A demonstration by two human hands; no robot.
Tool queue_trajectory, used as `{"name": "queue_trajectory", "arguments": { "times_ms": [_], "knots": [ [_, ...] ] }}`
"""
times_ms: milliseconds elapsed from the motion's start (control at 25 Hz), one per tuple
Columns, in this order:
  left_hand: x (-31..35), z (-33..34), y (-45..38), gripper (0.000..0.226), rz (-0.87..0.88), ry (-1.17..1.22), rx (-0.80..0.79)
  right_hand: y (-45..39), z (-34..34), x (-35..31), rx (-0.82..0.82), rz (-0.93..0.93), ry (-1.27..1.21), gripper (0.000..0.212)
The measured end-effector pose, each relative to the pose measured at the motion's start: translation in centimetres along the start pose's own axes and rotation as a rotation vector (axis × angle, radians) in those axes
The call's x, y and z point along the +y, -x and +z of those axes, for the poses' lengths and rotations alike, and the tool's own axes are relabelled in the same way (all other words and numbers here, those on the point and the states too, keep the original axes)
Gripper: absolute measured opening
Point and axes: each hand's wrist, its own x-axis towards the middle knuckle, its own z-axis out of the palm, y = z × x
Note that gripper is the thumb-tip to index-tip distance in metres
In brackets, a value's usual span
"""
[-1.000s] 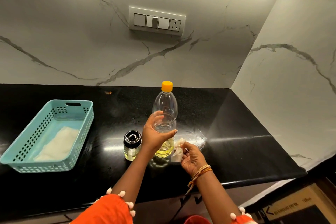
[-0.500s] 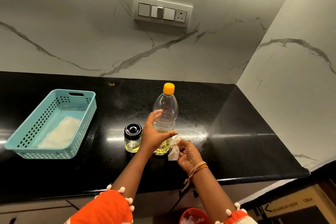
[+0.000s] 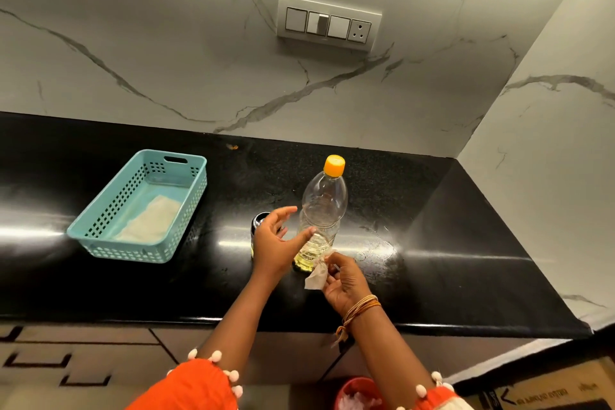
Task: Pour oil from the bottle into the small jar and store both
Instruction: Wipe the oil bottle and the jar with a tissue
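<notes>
A clear plastic oil bottle [image 3: 324, 206] with an orange cap stands upright on the black counter, a little yellow oil at its bottom. My left hand [image 3: 274, 245] is just left of it, fingers spread, thumb tip touching the bottle's side. Behind that hand, mostly hidden, stands the small jar [image 3: 259, 221] with a dark lid. My right hand [image 3: 346, 283] is at the bottle's base and pinches a small crumpled piece of white tissue [image 3: 316, 278].
A teal plastic basket [image 3: 100, 226] with a white cloth inside sits at the left of the black counter [image 3: 449, 260]. Marble walls close the back and right. An oily smear shines right of the bottle. A red bin [image 3: 357, 393] is below the counter edge.
My left hand has let go of the bottle and opened, drifting left in front of the jar. My right hand still holds the tissue by the bottle's base.
</notes>
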Motion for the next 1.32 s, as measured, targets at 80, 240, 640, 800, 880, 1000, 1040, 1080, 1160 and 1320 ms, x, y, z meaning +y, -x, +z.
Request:
{"name": "queue_trajectory", "arguments": {
  "times_ms": [80,240,640,800,880,1000,1040,1080,1160,1320],
  "knots": [
    [-0.4,-0.9,0.6,0.024,0.036,-0.019,0.169,0.7,0.6,0.6,-0.003,0.015,-0.011,0.01],
    [-0.9,-2.9,0.8,0.01,0.054,-0.074,0.397,1.9,1.6,1.9,-0.027,0.066,-0.071,0.009],
    [-3.4,-4.8,-1.5,0.064,-0.194,-0.119,-0.033,3.0,4.1,2.7,-0.19,0.069,-0.103,0.006],
    [-4.7,-4.8,-2.5,0.063,-0.206,-0.21,-0.013,2.5,4.3,3.1,-0.165,0.057,-0.069,0.008],
    [-5.2,-4.9,-2.8,0.063,-0.214,-0.212,-0.021,2.5,4.4,3.2,-0.143,0.047,-0.048,0.009],
    [-5.3,-5.0,-2.9,0.06,-0.18,-0.262,-0.023,2.3,4.6,3.4,-0.133,0.05,-0.02,0.011],
    [-5.2,-4.9,-2.9,0.058,-0.164,-0.277,-0.008,2.2,4.7,3.5,-0.133,0.051,-0.013,0.013],
    [-5.2,-4.8,-2.8,0.055,-0.149,-0.275,0.016,2.1,4.8,3.6,-0.134,0.047,-0.008,0.015],
    [-4.8,-4.6,-2.8,0.047,-0.151,-0.232,0.061,2.1,5.0,3.7,-0.146,0.013,0.003,0.015],
    [-3.4,-4.9,-3.0,0.034,-0.203,-0.037,0.045,3.2,6.1,3.3,-0.157,-0.236,0.156,0.012]
  ]
}}
